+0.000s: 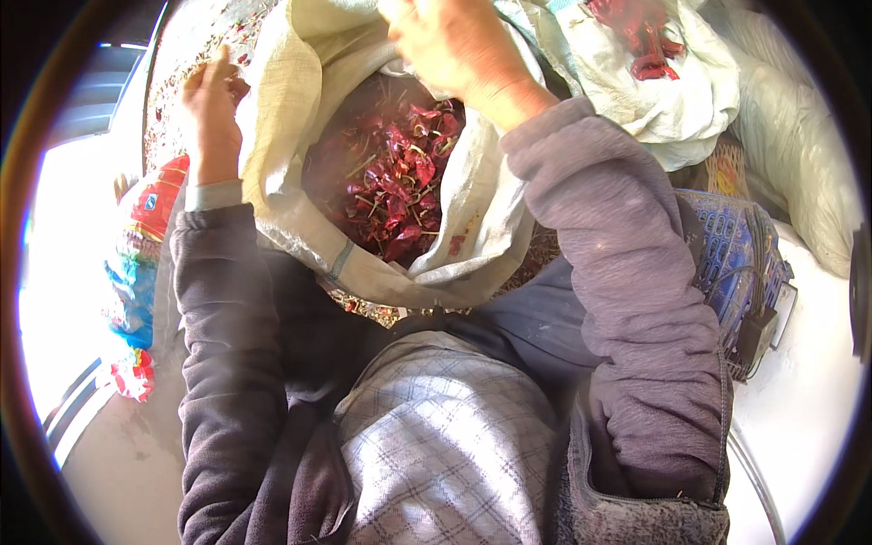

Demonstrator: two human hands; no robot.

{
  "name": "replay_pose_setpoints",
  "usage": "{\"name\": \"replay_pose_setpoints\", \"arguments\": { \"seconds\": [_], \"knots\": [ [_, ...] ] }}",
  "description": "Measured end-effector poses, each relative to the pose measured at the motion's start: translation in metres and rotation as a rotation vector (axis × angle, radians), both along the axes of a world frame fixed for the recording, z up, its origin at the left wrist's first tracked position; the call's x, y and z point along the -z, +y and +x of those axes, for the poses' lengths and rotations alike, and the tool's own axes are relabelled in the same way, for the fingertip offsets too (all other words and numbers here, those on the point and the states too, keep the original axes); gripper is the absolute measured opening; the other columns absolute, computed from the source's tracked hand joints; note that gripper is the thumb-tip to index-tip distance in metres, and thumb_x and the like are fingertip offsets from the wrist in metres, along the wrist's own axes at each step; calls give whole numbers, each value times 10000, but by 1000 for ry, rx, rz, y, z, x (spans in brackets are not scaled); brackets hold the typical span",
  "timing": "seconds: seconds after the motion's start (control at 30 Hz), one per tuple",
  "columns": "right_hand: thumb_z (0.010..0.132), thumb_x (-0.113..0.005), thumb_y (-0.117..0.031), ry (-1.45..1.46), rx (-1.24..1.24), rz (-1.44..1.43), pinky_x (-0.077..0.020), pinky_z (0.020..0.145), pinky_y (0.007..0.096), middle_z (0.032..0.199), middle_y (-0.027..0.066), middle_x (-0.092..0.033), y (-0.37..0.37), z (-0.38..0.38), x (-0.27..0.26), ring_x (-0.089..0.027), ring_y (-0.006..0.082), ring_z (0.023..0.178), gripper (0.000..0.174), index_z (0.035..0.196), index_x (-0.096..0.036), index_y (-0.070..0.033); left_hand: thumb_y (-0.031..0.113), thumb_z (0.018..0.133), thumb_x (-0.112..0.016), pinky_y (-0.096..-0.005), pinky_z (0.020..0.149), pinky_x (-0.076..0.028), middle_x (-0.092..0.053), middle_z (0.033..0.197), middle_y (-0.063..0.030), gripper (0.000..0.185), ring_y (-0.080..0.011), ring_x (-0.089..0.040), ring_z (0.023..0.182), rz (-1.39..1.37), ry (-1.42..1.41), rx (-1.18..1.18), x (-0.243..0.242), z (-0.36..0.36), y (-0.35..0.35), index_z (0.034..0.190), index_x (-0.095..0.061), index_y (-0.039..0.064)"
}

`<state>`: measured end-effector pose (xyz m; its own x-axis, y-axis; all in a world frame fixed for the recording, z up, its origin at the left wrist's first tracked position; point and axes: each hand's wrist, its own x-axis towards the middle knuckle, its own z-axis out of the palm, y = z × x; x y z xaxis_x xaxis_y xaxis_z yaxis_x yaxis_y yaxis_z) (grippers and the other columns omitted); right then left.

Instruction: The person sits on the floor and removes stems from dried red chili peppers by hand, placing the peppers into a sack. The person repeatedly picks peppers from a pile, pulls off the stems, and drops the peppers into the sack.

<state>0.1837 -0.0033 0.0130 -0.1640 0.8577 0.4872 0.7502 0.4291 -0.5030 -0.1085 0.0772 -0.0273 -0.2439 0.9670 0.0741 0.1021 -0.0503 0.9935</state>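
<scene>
An open white woven sack (279,122) with a rolled rim stands between my legs. Dried red chillies (402,184) with pale stems fill its visible inside. My left hand (214,109) is raised just left of the sack, one finger extended; a dark reddish patch shows by its fingers, too blurred to identify. Across the far side of the opening reaches my right hand (453,51), its fingers curled and partly cut off by the top edge. Whether it holds anything cannot be seen.
Further right lies another white sack (688,116) with red chillies (647,41) on it. Below it stands a blue plastic basket (729,238) with a black cable and adapter (755,334). A colourful plastic package (139,272) is at the left. Stems and chilli bits litter the floor (204,41).
</scene>
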Motion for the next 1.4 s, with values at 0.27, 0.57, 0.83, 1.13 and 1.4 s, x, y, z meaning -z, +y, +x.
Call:
{"name": "replay_pose_setpoints", "arguments": {
  "seconds": [0.27, 0.57, 0.83, 1.13, 1.4],
  "knots": [
    [1002, -576, -294, 513, 90, -165, -540, 811, 485, 978, 274, -708, 3, -2, -4, -678, 455, 950, 324, 1033, -655, 19, 235, 863, -770, -440, 883, -554, -721, 1160, -204, 471, -396, -708, 982, 93, 1120, 728, 115, 80, -55, 1296, -660, 87],
    [963, -638, -251, 498, 68, -262, -532, 813, 466, 1005, 252, -705, 0, 13, -16, -685, 410, 953, 283, 1048, -651, 18, 152, 894, -702, -437, 913, -535, -742, 1097, -177, 276, -368, -698, 1050, -129, 1023, 664, 127, 59, -41, 1161, -705, 81],
    [956, -660, -295, 503, 64, -333, -534, 744, 449, 842, 215, -715, -8, 1, -15, -701, 390, 834, 303, 896, -700, 0, 175, 919, -701, -456, 909, -529, -721, 1105, -219, 337, -395, -685, 1062, -157, 1034, 830, 144, 57, -64, 1243, -675, 88],
    [890, -687, -280, 543, 18, -276, -559, 701, 429, 770, 172, -715, -5, 13, 9, -707, 350, 718, 254, 885, -729, -30, 137, 1001, -628, -260, 763, -502, -702, 990, -39, 268, -127, -631, 823, -388, 492, 646, 54, 72, -59, 1197, -664, -41],
    [879, -688, -281, 339, 13, -384, -548, 688, 448, 766, 211, -693, -23, 12, 17, -692, 393, 722, 273, 834, -713, -12, 66, 1044, -520, -269, 756, -551, -675, 992, -35, 154, -135, -643, 836, -477, -449, 540, 7, 74, -70, 1146, -635, 59]
  ]
}}
